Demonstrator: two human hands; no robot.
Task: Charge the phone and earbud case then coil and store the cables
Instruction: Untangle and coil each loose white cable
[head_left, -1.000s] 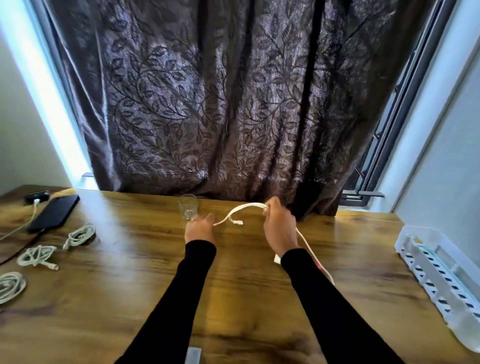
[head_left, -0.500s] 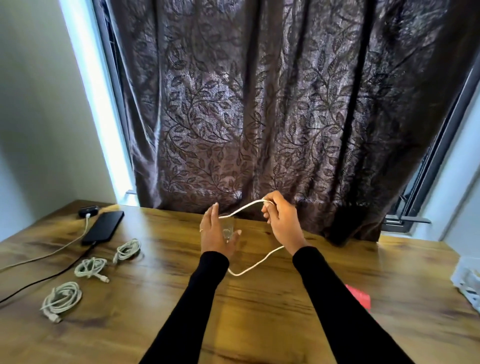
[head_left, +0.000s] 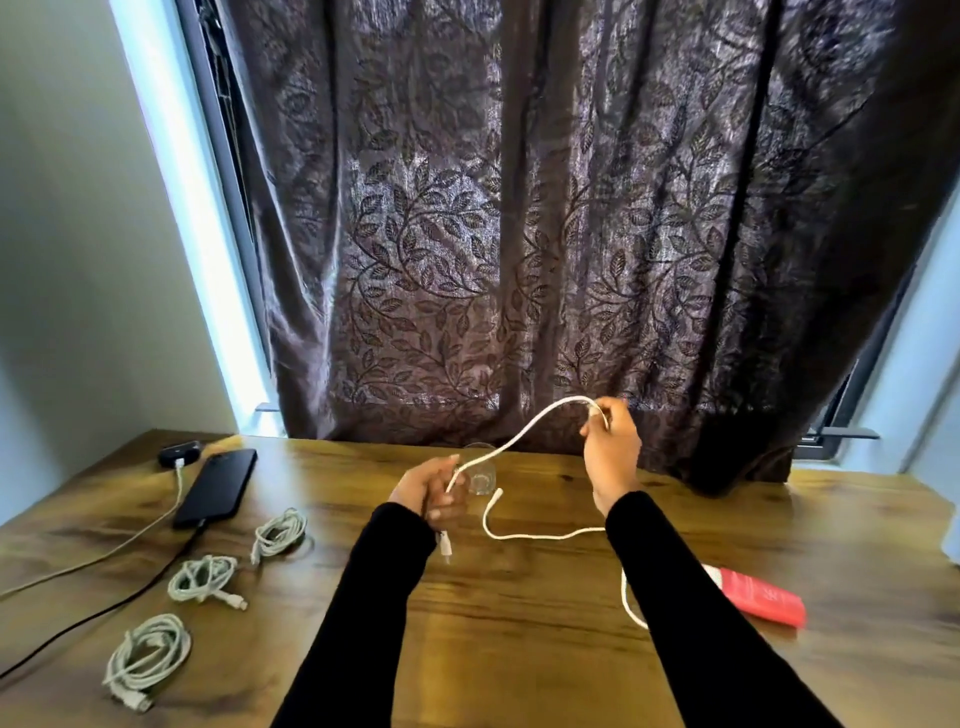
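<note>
A white cable (head_left: 524, 434) stretches in an arc between my two hands above the wooden table (head_left: 519, 623). My left hand (head_left: 428, 491) grips one end, a plug hanging below the fist. My right hand (head_left: 613, 449), raised higher, pinches the cable, and the rest loops down onto the table past my right sleeve. At the far left a black phone (head_left: 217, 487) lies with a dark cable plugged in. Beside it a black earbud case (head_left: 179, 453) has a white cable attached. Three coiled white cables (head_left: 278, 532) (head_left: 203, 578) (head_left: 146, 657) lie on the left side.
A small clear glass (head_left: 480, 470) stands on the table just behind my left hand. A red flat packet (head_left: 761, 597) lies on the right beside my right forearm. A dark patterned curtain (head_left: 519, 234) hangs behind the table's far edge.
My right hand has lifted up and to the right, drawing the cable out longer. My left hand has closed round its end. The view has swung left, and the white basket is out of sight.
</note>
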